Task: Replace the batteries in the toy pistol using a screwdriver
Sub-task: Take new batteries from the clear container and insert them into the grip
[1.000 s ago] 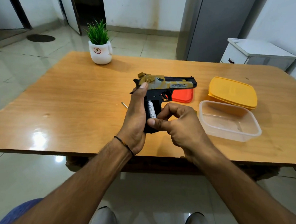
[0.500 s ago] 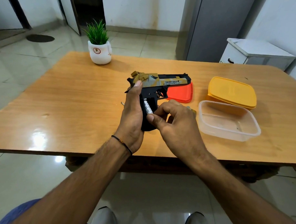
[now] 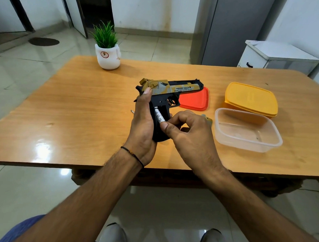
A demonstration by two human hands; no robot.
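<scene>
The toy pistol (image 3: 176, 88), black with a gold and white slide, is held above the table with its barrel pointing right. My left hand (image 3: 143, 127) wraps the back of its black grip. The grip's battery bay is uncovered, and a white patterned battery (image 3: 159, 115) lies in it. My right hand (image 3: 189, 134) pinches the lower end of that battery with thumb and fingertips. A thin metal screwdriver tip (image 3: 132, 111) pokes out on the table left of my left hand; the rest is hidden. A small yellowish piece (image 3: 207, 119) shows behind my right hand.
An orange lid (image 3: 195, 102) lies on the wooden table (image 3: 74, 108) under the barrel. To the right sit a clear plastic tub (image 3: 248, 131) and a closed yellow box (image 3: 250, 98). A potted plant (image 3: 107, 52) stands at the far left; a white cabinet (image 3: 278, 56) beyond the table's right end.
The pistol has dropped slightly and shifted left in my left hand. My right hand's thumb and fingers have moved onto the battery's lower end in the grip.
</scene>
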